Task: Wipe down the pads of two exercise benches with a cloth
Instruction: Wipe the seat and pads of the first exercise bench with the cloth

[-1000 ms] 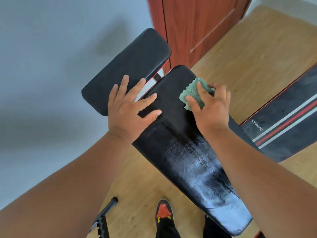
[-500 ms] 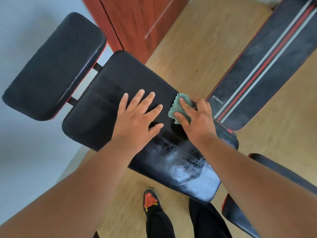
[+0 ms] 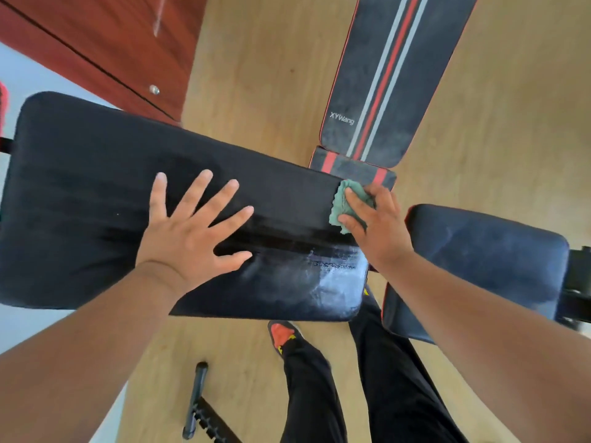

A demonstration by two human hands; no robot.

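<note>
The long black bench pad (image 3: 96,199) lies steadied under the flat, spread left hand (image 3: 188,238), while at its far-right corner the right hand (image 3: 377,225) pinches the bunched green cloth (image 3: 343,203), best dragged firmly toward the smeared patch just below the grip.

Looks like a home workout rm, not a commercial gym: light wood-laminate floor (image 3: 256,75), reddish wooden door (image 3: 105,36) far left by a plain pale wall (image 3: 19,68), w/ padded black bench pad (image 3: 80,203) nearby & striped "XYWang" bench (image 3: 383,75) far right.
</note>
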